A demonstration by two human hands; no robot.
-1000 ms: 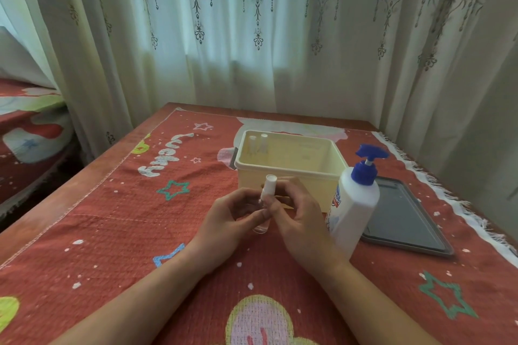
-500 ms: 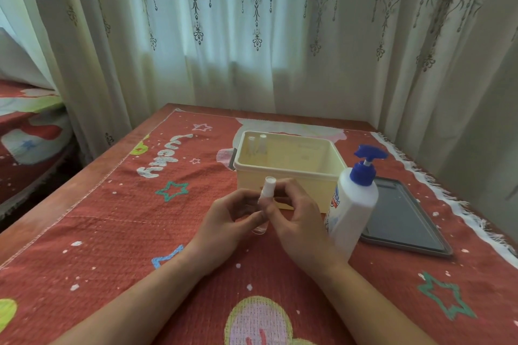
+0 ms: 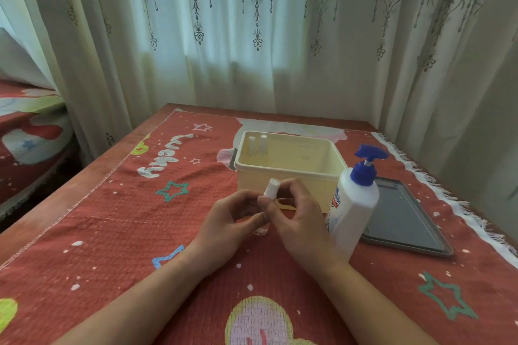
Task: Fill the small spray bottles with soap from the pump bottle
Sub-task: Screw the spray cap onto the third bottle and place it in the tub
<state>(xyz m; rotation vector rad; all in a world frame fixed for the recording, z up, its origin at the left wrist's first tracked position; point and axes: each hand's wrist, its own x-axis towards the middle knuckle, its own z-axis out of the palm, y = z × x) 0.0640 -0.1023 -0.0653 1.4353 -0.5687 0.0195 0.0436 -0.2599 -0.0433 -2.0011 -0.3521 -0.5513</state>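
Left hand (image 3: 228, 223) gripped the small spray bottle (image 3: 271, 190) low; right hand (image 3: 298, 221) pinched its white top just above those fingers. A jerky twist could topple the pump bottle (image 3: 353, 213) beside the right knuckles

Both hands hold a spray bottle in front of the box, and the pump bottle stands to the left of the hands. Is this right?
Not quite. The head view shows the pump bottle to the right of the hands, not the left. The rest is right: the left hand and right hand hold a spray bottle in front of the box.
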